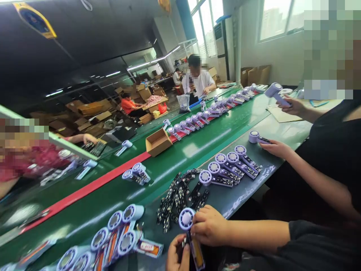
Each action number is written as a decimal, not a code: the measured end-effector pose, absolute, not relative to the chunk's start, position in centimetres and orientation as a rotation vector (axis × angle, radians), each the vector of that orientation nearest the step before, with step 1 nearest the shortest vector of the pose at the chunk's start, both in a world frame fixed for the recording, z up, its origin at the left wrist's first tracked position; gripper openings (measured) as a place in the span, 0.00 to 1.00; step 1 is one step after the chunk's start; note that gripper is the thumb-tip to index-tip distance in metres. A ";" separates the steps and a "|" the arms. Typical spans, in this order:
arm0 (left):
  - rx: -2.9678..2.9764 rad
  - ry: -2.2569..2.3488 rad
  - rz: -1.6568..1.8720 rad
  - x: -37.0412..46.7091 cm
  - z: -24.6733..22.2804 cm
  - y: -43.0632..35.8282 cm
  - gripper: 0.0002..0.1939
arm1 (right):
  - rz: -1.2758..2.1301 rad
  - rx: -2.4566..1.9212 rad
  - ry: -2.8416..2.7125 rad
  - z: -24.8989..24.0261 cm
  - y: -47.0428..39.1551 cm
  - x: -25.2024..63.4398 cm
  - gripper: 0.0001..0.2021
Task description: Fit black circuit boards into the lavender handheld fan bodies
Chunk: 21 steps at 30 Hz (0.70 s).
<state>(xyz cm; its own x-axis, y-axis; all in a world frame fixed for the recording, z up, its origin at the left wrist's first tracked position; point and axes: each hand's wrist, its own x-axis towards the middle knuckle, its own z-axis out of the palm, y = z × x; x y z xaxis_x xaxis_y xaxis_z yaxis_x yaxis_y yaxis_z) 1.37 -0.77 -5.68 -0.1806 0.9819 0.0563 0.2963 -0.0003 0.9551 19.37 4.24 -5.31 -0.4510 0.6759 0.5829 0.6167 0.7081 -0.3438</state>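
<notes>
A light purple handheld fan (186, 219) is held upright between my hands, its round head at the top and an orange strip showing in the open handle. My right hand (210, 227) is closed, fingers pinching just below the fan's head. Closed around the handle's left side is my left hand (177, 254); a small dark and white piece shows at its fingertips, too small to name. Beyond my hands lies a pile of black circuit boards (177, 194). To the left, several open fans (126, 242) with orange and red parts lie grouped together.
A green conveyor belt (191, 150) with a red stripe runs diagonally, carrying rows of fans and a cardboard box (158, 142). Fans with boards (221, 167) line the bench to the right. There, a co-worker's hand (276, 148) holds another fan. Other people sit across the belt.
</notes>
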 end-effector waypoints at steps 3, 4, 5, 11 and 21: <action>1.122 1.568 1.175 2.0 -4.0 -0.8 0.21 | 0.238 -0.974 -2.150 -4.3 4.2 19.9 0.03; 1.057 1.565 1.174 2.2 -3.6 -0.7 0.23 | 0.295 -0.952 -2.153 -4.2 4.3 20.0 0.03; 0.992 1.550 1.164 2.4 -3.2 -0.5 0.24 | 0.356 -0.934 -2.143 -4.2 4.5 20.1 0.03; 0.872 1.477 1.191 3.3 -2.7 -0.4 0.20 | 0.502 -0.889 -2.045 -4.5 4.9 20.4 0.04; 0.830 1.445 1.221 3.1 -3.5 -0.2 0.20 | 0.726 -0.702 -1.894 -4.4 4.9 20.9 0.03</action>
<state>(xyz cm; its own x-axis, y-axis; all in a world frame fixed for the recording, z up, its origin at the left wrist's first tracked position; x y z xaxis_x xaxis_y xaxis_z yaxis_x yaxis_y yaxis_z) 3.14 -0.23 -3.50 -0.2370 0.9345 -0.2656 -0.1057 0.2469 0.9633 20.93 4.88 -4.38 -0.3794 0.7293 0.5693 0.1624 0.6583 -0.7351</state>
